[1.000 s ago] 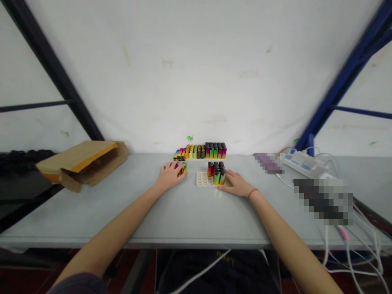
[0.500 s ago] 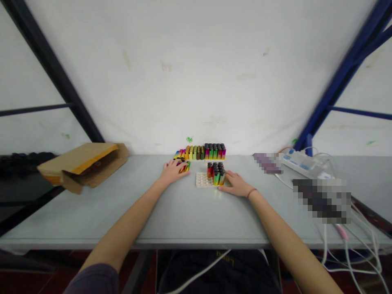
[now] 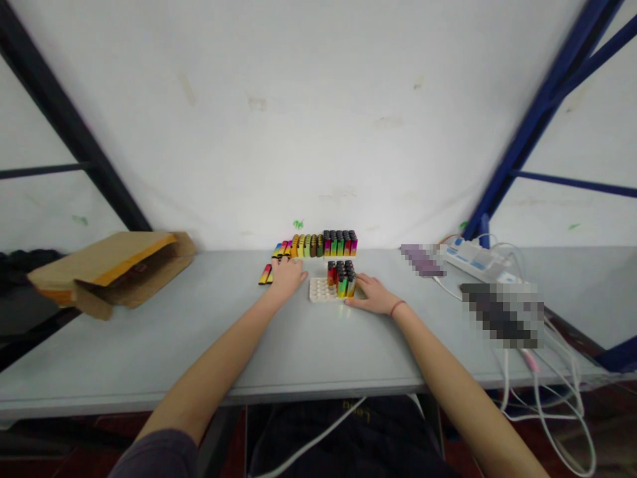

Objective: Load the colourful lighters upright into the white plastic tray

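A white tray (image 3: 322, 291) with round holes carries several upright lighters (image 3: 342, 277) with black tops on its right part; holes show bare on its left. My right hand (image 3: 373, 295) rests at the tray's right edge, fingers apart, touching it. Spread over loose lighters left of the tray is my left hand (image 3: 287, 273), its fingers apart. Two lighters (image 3: 265, 274) lie flat beside it, and more pink and blue ones (image 3: 282, 249) lie just behind its fingertips. Behind stand rows of yellow and brown lighters (image 3: 307, 245) and rows of multicoloured ones (image 3: 340, 243).
An open cardboard box (image 3: 114, 262) sits at the left of the table (image 3: 318, 362). On the right are a purple phone-like item (image 3: 423, 260), a white power strip (image 3: 472, 262), a blurred dark object (image 3: 497, 312) and white cables (image 3: 537, 392).
My left hand has shifted toward the back, uncovering two flat lighters to its left. The whole view has moved slightly; my right hand stays at the tray's right edge.
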{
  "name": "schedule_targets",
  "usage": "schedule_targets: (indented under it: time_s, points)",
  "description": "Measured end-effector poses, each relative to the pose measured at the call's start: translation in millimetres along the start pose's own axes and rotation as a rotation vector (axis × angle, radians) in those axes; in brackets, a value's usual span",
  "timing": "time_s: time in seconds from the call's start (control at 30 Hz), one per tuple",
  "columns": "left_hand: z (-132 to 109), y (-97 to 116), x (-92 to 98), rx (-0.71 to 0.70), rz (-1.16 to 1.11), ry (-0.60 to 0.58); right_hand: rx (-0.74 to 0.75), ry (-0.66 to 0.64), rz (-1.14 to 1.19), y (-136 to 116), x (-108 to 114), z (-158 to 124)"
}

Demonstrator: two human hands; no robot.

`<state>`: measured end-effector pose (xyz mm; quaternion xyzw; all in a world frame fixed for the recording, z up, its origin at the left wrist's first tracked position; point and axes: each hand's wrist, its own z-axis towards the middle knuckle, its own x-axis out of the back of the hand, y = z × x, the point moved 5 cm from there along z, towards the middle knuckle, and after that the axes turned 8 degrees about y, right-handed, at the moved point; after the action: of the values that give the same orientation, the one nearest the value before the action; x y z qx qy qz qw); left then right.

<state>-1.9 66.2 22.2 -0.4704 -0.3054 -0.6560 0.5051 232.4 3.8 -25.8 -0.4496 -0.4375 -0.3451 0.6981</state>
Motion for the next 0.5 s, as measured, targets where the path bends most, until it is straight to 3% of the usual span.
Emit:
schedule_targets:
  time_s: [0.17, 0.5]
  points:
    - [-0.8, 2.8, -2.9, 0.099, -0.010, -0.017, -0.014, -0.001, -0.012, 2.4, -2.8, 0.5]
    - [-2.5, 4.0, -17.7, -0.025, -0.094, -0.046, 0.004, 0.008, -0.019, 2.3, -2.5, 1.7]
